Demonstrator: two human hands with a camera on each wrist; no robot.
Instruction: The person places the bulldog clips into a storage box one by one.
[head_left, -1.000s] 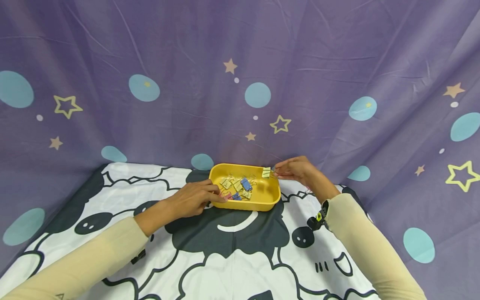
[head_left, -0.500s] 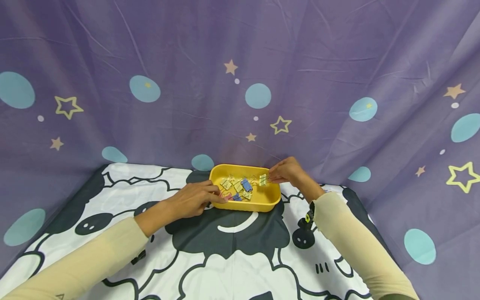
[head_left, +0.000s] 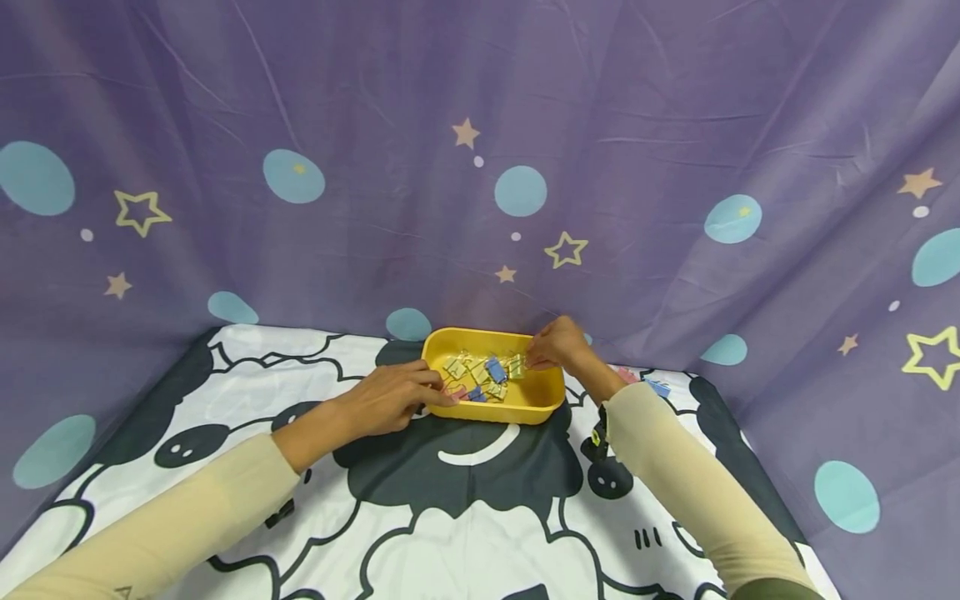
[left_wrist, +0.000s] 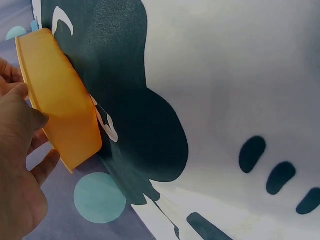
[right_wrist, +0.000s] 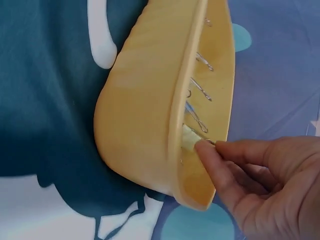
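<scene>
A yellow plastic tray holds several binder clips, pale yellow, blue and pink, bunched toward its left and middle. My left hand grips the tray's left end; in the left wrist view its thumb and fingers hold the rim. Over the tray's right side, my right hand pinches a pale yellow binder clip by its wire handles. That clip is down inside the tray, close beside a blue binder clip. In the right wrist view the tray wall hides most of the other clips, leaving mainly wire handles showing.
The table has a black-and-white cartoon cloth. Behind it hangs a purple curtain with stars and dots. Small blue and pink items lie on the cloth, right of the tray, partly behind the right forearm.
My right hand has moved left and down from the tray's right rim, carrying the pale yellow binder clip in beside the others. The left hand has stayed on the tray.
</scene>
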